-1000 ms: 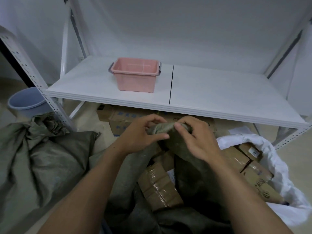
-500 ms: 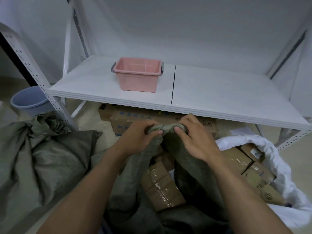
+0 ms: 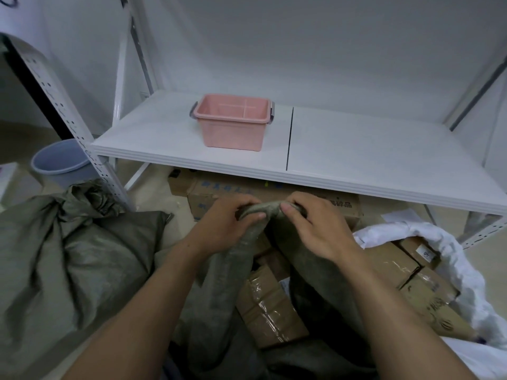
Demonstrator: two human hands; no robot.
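Between the earlier frames and this one the left hand (image 3: 227, 224) has been closed down. Its fingers, raised and loosely spread a second ago, are now curled over the cloth, while the right hand (image 3: 315, 229) has hardly been shifted. The bunched rim of the grey-green sack (image 3: 219, 297) is gripped by both hands, the thumb tips nearly meeting over the fold. The sack is stood on the floor just before the front edge of the shelf board (image 3: 356, 165), near the board's middle seam, and its rim is held up just below that edge. Taped cartons (image 3: 270, 305) are seen inside through the parted mouth.

Progress, as judged: an early stage — only the mouth of the sack is being handled, and whether it is being spread or gathered cannot be told. No carton has been lifted out. The board carries only the pink bin (image 3: 233, 123), set on its left half, close to the seam and toward the back edge. If unpacking is intended, all of it is left to be done.

Also shown — a white sack (image 3: 463, 270) of cartons at right, a second sack (image 3: 68, 256) at left, a blue bucket (image 3: 55, 163) beyond the board's left front corner, and a printed carton (image 3: 345, 208) under the board.
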